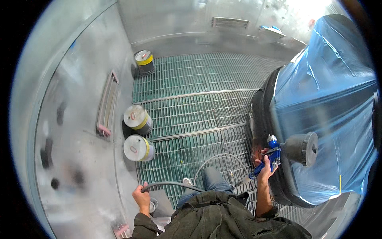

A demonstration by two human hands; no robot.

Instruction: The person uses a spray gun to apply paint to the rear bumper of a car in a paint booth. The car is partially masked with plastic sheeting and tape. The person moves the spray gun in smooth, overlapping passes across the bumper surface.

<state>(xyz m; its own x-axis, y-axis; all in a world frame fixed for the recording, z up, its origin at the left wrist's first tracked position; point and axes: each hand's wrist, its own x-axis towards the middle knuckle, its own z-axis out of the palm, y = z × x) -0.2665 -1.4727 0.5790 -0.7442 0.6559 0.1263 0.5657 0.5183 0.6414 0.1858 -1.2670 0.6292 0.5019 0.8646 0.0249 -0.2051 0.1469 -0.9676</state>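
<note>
My right hand (266,169) is wrapped round the handle of a blue spray gun (273,153). A dark round paint cup (303,149) is fixed to the gun and sticks out to the right. The gun's silver nozzle points toward the far side, close beside a dark, curved vehicle panel (260,107). At the lower left my left hand (141,197) is closed on a grey air hose (169,183), which runs right across the front of my dark jacket. A thinner pale stretch of hose loops over the floor near the gun's lower end.
Blue plastic film (326,91) covers much of the vehicle at right. Metal grating (191,111) makes up the floor. Along the left wall stand three drums with yellow bands, one far (145,62), two nearer (138,119) (139,148). A small metal can (152,206) sits beside my left wrist.
</note>
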